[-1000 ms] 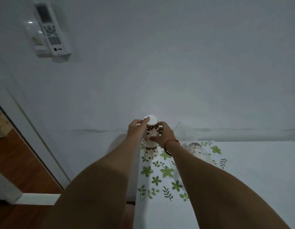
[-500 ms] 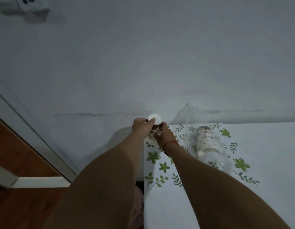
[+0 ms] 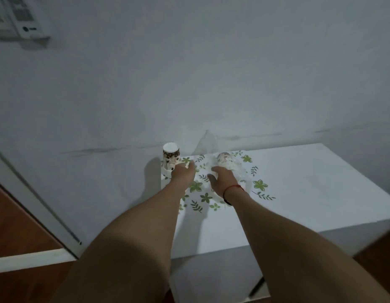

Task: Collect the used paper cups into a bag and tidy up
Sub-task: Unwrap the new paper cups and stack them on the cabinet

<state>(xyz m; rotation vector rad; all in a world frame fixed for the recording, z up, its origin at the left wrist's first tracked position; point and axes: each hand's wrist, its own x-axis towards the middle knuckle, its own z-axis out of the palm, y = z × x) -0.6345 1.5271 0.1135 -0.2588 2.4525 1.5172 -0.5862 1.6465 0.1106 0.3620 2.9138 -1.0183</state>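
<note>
Some cups (image 3: 225, 161) lay inside the bag (image 3: 237, 171); one stack (image 3: 171, 158) stood outside, both hands (image 3: 183, 174) (image 3: 222, 179) loose, empty.

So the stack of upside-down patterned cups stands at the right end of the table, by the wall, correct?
Not quite. The head view shows the stack of upside-down patterned cups at the left end of the table, by the wall; the left hand is beside it.
</note>
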